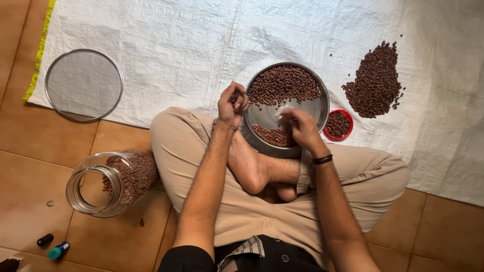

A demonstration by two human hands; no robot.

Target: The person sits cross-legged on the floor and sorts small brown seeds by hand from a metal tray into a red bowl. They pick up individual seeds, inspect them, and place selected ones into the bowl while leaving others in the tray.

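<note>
I sit cross-legged on a tiled floor with a round steel plate (318, 106) resting against my feet. Brown beans (283, 84) fill its far half, and a smaller cluster lies at its near edge. My left hand (231, 106) hovers at the plate's left rim, fingers curled around a few beans. My right hand (300, 127) reaches into the plate's near side, fingertips pinched over the beans there. A black band circles my right wrist.
A white woven sheet (176, 45) covers the floor ahead. On it lie a pile of brown beans (375, 83), a small red bowl (339, 125) of beans, and a round mesh sieve (83, 84). A glass jar (113, 182) with beans lies tipped at my left knee.
</note>
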